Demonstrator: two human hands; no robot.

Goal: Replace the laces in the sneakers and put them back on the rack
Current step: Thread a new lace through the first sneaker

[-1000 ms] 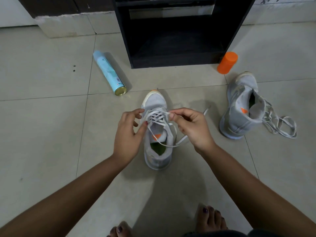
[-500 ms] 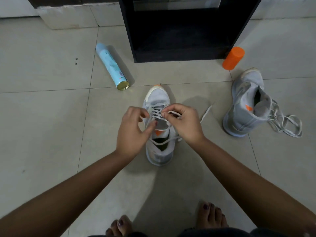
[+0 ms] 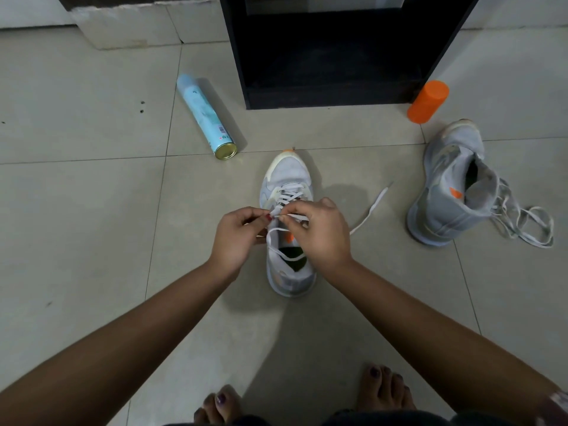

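A grey sneaker (image 3: pixel 287 176) stands upright on the tiled floor in front of me, toe pointing away. My left hand (image 3: pixel 236 238) and my right hand (image 3: pixel 319 232) meet over its upper eyelets, both pinching the white lace (image 3: pixel 368 210). One free end of that lace trails to the right across the floor. A loop of it lies over the shoe's opening. The second grey sneaker (image 3: pixel 442 192) lies tipped on its side at the right, its lace (image 3: pixel 528 226) spilling loosely onto the floor. The black rack (image 3: pixel 335 50) stands open at the top centre.
A light blue spray can (image 3: pixel 204 115) lies on the floor at the upper left. An orange cap (image 3: pixel 427 101) lies beside the rack's right foot. My bare feet (image 3: pixel 384 392) are at the bottom edge. A pale wall base (image 3: pixel 123 23) runs along the top left.
Both hands have moved closer together over the sneaker's eyelets, and the lace loop between them has been drawn shorter. The view has tilted slightly.
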